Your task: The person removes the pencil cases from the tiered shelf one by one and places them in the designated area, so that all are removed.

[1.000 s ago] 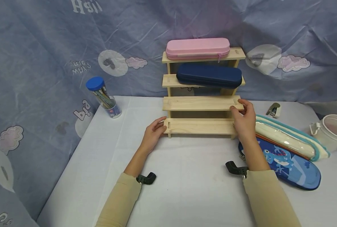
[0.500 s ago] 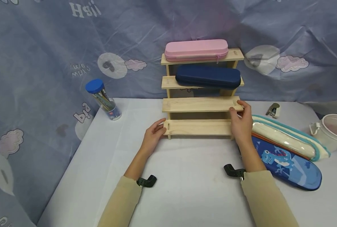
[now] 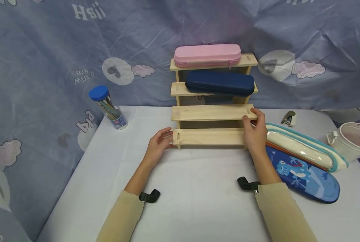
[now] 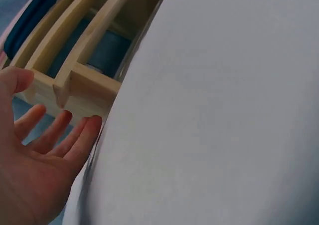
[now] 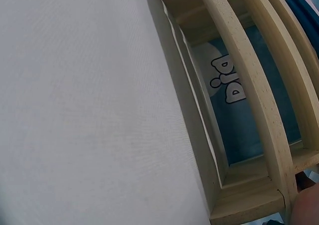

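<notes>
By the back edge of the table (image 3: 202, 205) stands a four-tier wooden rack (image 3: 210, 113); the right hand (image 3: 255, 136) pinches its right end, third tier down, while the left hand (image 3: 156, 148), fingers loosely spread, is beside its lower left corner. Aligning seems underway; next calls for an even two-handed nudge.

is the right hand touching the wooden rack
Touching: the head view shows the right hand with fingers curled over the right end of the rack.
</notes>
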### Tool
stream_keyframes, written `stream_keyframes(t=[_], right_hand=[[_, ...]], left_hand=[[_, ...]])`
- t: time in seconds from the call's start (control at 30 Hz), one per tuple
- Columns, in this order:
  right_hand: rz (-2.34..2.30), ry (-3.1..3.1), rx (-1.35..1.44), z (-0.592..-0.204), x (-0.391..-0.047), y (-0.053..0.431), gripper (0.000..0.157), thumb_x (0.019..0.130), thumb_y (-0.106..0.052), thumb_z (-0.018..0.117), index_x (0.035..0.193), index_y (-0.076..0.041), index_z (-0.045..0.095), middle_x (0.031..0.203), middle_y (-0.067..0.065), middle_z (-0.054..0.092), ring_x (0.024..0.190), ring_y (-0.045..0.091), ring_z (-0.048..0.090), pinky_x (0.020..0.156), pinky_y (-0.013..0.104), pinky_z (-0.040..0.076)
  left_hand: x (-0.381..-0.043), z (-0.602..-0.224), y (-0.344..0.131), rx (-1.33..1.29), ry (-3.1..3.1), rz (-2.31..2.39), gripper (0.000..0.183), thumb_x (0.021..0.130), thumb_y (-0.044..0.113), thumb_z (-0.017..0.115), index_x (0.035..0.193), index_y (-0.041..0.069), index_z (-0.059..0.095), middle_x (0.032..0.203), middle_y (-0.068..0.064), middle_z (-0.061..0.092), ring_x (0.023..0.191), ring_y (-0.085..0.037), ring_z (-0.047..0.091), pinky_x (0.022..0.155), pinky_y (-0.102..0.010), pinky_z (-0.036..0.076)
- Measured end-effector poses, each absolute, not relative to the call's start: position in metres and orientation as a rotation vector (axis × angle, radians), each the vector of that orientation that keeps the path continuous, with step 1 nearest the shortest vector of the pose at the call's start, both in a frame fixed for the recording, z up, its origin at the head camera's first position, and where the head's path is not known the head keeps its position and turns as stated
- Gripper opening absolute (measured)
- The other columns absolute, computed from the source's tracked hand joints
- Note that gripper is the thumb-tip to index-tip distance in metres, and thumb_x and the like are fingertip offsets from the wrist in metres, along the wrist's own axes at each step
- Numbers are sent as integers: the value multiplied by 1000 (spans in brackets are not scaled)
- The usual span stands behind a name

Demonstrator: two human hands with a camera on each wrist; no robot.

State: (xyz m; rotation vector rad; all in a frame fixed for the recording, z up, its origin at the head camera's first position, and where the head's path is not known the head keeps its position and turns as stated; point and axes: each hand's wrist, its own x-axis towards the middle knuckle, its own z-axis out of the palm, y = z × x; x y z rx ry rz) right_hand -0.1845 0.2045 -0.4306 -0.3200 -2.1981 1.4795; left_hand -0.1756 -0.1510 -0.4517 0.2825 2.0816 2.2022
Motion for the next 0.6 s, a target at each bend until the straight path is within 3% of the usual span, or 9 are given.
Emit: stream_keyframes(t=[0.23,0.47,0.6], right_hand=[[1470,-2202,-306,-429,-186,206,49,96,-45,53,139,-25,45,129,8,55,111,17,52,97,32,46],[1461,-2194,-297,-430,-189,206,47,95,-45,53,138,-27,46,125,9,57,110,17,53,96,31,47],[1470,-2196,-319,-431,-186,204,47,95,-45,53,138,-28,46,123,9,57,110,16,54,96,30,47]], left_hand=[[-161,-399,-160,346,2499,2026,35,92,9,63,127,5,59,129,-16,57,118,-35,53,90,-38,50],[-169,-364,-156,582,2584,2101,37,89,1,65,125,-4,58,126,-20,57,116,-41,52,94,-48,48],[-176,-346,-150,678,2549,2138,39,87,-2,65,126,-6,57,127,-21,56,118,-41,52,94,-47,48]])
